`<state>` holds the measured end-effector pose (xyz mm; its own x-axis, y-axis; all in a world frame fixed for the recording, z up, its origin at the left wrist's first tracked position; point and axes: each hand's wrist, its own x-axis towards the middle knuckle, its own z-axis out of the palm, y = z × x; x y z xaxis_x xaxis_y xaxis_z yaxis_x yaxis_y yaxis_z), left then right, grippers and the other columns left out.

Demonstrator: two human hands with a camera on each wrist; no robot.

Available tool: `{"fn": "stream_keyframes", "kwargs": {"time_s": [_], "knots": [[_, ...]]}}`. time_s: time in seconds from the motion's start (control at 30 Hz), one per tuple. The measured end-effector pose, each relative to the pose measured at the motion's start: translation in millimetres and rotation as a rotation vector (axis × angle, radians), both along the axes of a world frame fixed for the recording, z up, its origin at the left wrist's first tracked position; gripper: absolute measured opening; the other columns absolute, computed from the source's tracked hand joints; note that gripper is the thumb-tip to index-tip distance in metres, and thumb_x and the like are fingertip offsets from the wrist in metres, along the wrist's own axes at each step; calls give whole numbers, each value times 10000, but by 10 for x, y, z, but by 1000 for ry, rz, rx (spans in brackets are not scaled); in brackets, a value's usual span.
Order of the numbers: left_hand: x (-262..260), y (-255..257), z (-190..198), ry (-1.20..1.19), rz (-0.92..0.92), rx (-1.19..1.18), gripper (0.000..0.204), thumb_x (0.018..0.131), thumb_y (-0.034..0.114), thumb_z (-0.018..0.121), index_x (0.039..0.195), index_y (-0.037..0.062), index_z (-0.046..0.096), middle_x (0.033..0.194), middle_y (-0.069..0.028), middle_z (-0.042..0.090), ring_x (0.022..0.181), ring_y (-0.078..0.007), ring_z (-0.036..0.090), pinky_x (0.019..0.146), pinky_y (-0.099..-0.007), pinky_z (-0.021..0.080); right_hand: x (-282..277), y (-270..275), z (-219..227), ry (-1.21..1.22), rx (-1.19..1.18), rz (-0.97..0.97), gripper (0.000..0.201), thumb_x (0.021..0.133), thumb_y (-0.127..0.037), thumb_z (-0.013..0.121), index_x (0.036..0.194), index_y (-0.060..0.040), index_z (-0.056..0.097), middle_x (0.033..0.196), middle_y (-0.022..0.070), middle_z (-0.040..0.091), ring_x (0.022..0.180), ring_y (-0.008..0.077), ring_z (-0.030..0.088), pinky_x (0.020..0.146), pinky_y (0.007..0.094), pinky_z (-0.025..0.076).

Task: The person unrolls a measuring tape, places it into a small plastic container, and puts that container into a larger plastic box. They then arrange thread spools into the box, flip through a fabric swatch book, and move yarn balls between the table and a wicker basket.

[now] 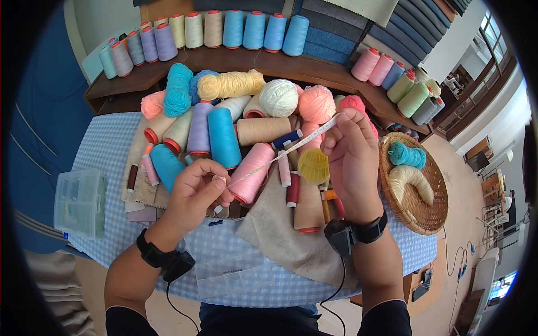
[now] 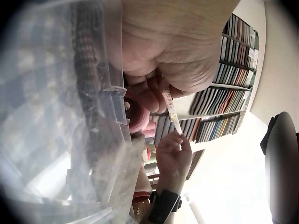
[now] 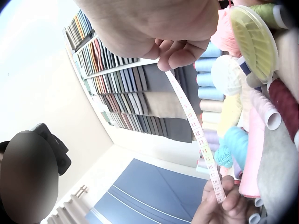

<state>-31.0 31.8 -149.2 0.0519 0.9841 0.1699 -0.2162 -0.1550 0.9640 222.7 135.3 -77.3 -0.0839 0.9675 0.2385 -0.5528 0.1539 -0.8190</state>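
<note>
I watch the left hand (image 1: 204,187) and right hand (image 1: 354,148) each pinching a measuring tape (image 1: 314,134), its stretch passing over a pink spool (image 1: 254,179) on the surface (image 1: 106,140).

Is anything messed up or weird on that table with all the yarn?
Nothing looks spilled or broken, and the stretched measuring tape looks fine. Things are a bit jumbled, though: a big pink cone and the tan cone behind it lie on their sides, while blue cones on the shelf stand upright.
</note>
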Motion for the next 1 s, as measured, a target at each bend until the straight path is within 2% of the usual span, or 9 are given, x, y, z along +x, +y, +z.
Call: {"fn": "stream_keyframes", "kwargs": {"time_s": [0.87,0.93,1.0], "knots": [[8,0,12,3,8,-1,88,1019,108,564,1071,39,576,862,-39,650,752,-83,648,668,-225,536,4,-4,1,16,11,4,95,1002,-93,573,1078,-35,574,778,32,604,640,114,586,591,240,483],[1,0,13,9,3,0,87,1019,109,564,1071,40,576,867,-39,651,752,-83,648,667,-226,536,8,-19,7,-27,11,15,89,1001,-105,570,1080,-69,584,781,-2,565,684,112,556,641,241,462],[2,0,9,7,5,1,87,1019,109,564,1073,41,576,871,-38,650,753,-83,648,668,-226,537,8,-2,-7,-6,13,12,91,1001,-99,572,1080,-53,579,779,15,585,662,113,572,615,240,473]]}}
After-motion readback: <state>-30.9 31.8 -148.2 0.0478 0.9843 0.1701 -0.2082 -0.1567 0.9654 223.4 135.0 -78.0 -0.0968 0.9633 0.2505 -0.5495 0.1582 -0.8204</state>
